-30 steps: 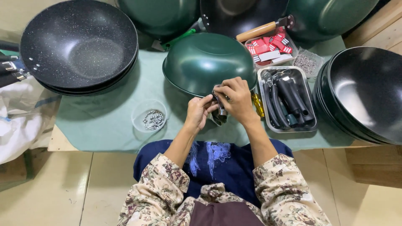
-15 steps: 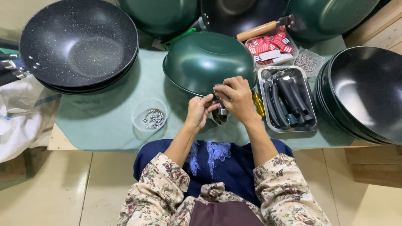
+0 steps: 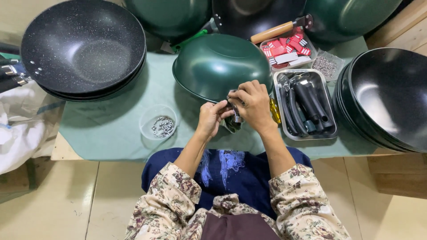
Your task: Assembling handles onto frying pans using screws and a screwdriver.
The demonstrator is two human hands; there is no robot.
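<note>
A pale green cloth [image 3: 115, 129] covers the table to its near edge, crowded at left by a stack of speckled black pans [image 3: 82, 49] and at right by black woks [image 3: 387, 95], leaving open room only around a clear bowl of small screws [image 3: 159, 123]. Centre, an upturned green wok [image 3: 218, 64] lies rim-down, just beside a metal tray of black handles [image 3: 304, 104]. At the wok's near rim, the right hand [image 3: 253, 104] wraps a dark handle fitting [image 3: 234, 113], while the left hand [image 3: 210, 118] pinches its metal end.
</note>
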